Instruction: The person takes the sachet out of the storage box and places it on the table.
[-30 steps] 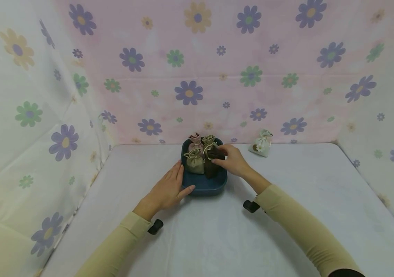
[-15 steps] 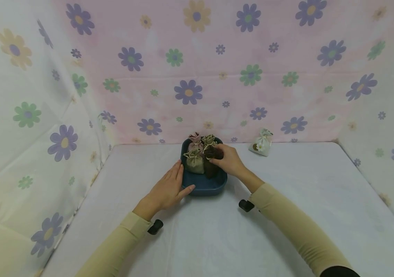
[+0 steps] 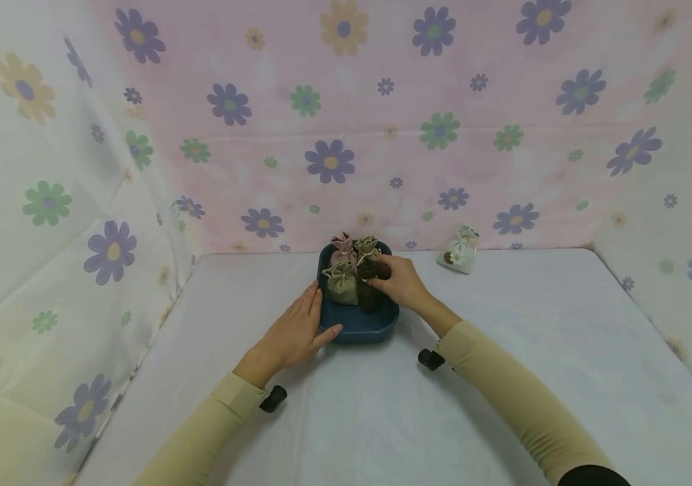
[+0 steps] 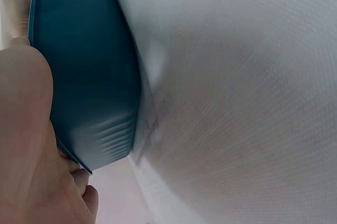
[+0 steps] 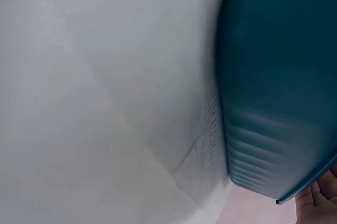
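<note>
A dark blue plastic bin (image 3: 354,318) stands on the white table, holding several small drawstring pouches. My right hand (image 3: 405,283) pinches the gathered top of a dark brown pouch (image 3: 371,298) at the bin's right side. Left of it sits an olive pouch (image 3: 341,289); behind are a pink pouch (image 3: 342,252) and a second olive-green pouch (image 3: 368,246). Flat against the bin's left side rests my left hand (image 3: 291,332), fingers straight, thumb at the front rim. The left wrist view has that hand (image 4: 31,145) along the rim. Only fingers (image 5: 321,197) show in the right wrist view.
A white pouch with a daisy (image 3: 458,255) stands at the back right of the table (image 3: 346,412). Flower-printed cloth walls (image 3: 333,121) enclose the back and both sides. Black wrist-camera mounts (image 3: 273,398) jut from both forearms.
My right hand has shifted slightly left with the brown pouch's top, then stays nearly still. The left hand and the bin keep their places.
</note>
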{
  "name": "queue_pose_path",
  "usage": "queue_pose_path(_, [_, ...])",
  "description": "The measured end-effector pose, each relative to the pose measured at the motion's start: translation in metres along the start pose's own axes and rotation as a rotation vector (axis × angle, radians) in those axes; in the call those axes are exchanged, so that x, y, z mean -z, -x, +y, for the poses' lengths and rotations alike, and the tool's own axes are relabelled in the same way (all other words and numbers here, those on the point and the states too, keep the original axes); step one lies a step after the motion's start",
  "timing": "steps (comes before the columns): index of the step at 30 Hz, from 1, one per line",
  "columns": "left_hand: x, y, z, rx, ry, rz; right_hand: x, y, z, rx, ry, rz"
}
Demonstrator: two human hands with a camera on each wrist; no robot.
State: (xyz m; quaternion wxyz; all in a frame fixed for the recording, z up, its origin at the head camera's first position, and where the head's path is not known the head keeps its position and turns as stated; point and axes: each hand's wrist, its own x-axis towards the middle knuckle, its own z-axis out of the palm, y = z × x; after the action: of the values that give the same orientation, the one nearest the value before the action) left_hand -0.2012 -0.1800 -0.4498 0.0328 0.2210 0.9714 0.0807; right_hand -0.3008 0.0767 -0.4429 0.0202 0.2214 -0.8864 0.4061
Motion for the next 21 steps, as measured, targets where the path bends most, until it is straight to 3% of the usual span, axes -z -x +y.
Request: queue_pose_path(21, [0.000, 0.000, -0.001, -0.001, 0.017, -0.005, 0.015, 0.001, -0.007, 0.009, -0.055, 0.017])
